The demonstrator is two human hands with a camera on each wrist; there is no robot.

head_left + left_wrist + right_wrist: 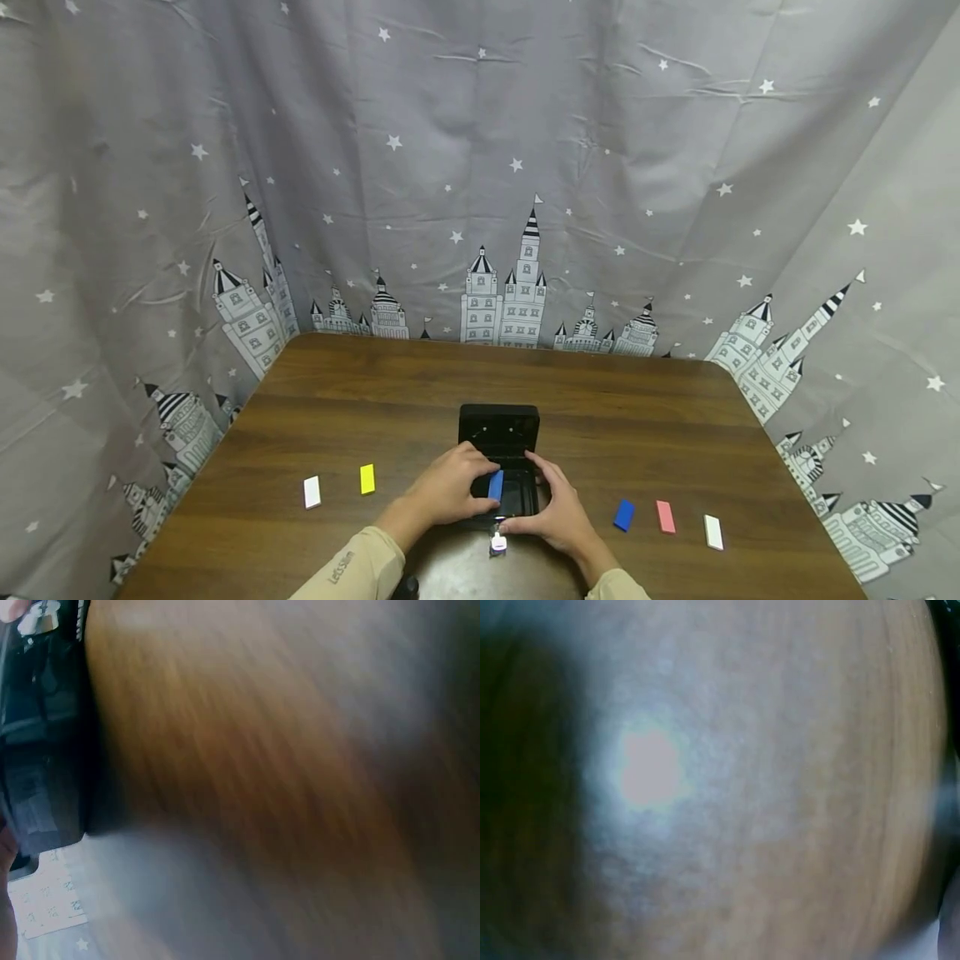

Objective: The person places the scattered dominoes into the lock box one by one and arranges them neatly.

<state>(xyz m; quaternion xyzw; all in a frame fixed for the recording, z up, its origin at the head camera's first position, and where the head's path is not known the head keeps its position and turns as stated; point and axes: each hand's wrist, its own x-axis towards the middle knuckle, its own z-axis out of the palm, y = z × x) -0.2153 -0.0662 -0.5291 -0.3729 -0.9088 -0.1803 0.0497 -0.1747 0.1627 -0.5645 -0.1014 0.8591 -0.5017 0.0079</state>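
A black cash-box-like case (498, 415) stands at the table's front middle with its lid raised at the back. Over its left part my left hand (447, 485) pinches a small blue block (496, 483) between thumb and fingers. My right hand (558, 510) grips the case's right side, thumb at the front edge and fingertips by the back right corner. A key with a pale head (498, 543) hangs at the case's front, close to the right thumb. In the left wrist view, the case (45, 772) fills the left edge; the blue block is hidden there.
On the wooden table (420, 375), a white block (312, 492) and a yellow block (367, 479) lie to the left. A blue block (624, 515), a pink block (665, 517) and another white block (713, 532) lie to the right. A grey curtain (420, 208) hangs behind.
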